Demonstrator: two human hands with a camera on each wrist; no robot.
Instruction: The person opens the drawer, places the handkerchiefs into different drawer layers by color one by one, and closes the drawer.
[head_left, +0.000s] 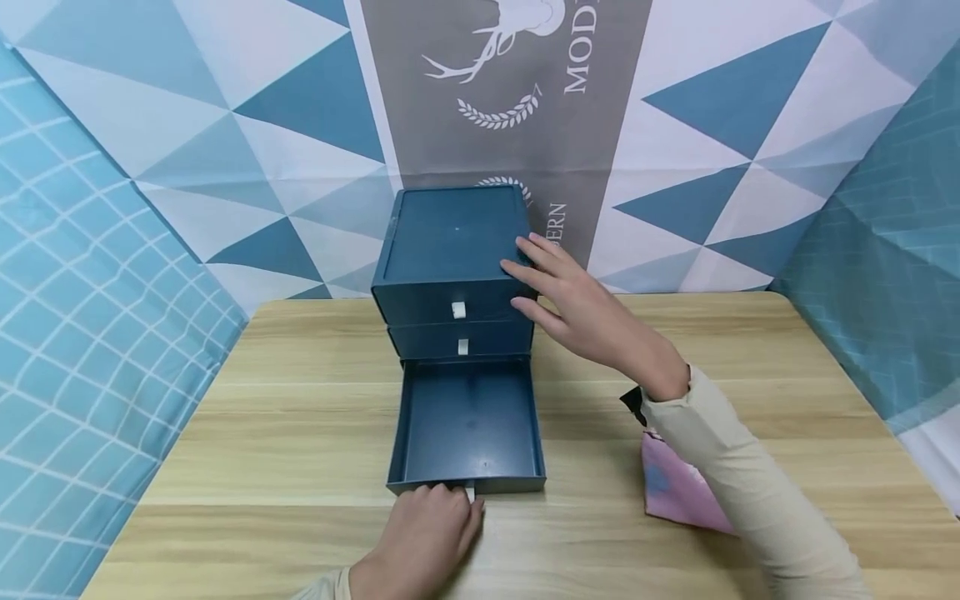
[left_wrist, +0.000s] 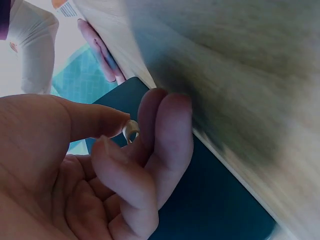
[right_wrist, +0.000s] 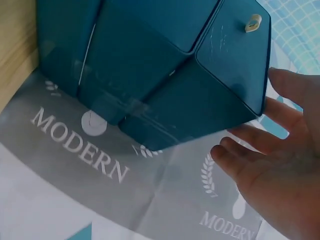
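Observation:
A dark blue drawer box (head_left: 454,237) with three stacked tiers stands against the back wall. Its bottom drawer (head_left: 510,485) is pulled far out and looks bare inside; the upper two are closed, each with a small white pull tab (head_left: 458,310). At the front of the bottom drawer, my left hand (head_left: 423,533) pinches a white loop tab (left_wrist: 131,130) between thumb and finger. My right hand (head_left: 581,312) lies at the right upper edge of the box, fingers extended and spread. In the right wrist view its thumb is by the top front edge.
A pink, flat item (head_left: 678,487), partly hidden under the right forearm, lies on the wooden table (head_left: 300,433). A small black piece (head_left: 634,405) shows beside that sleeve. Patterned cloth walls (head_left: 300,125) close off the back and both sides.

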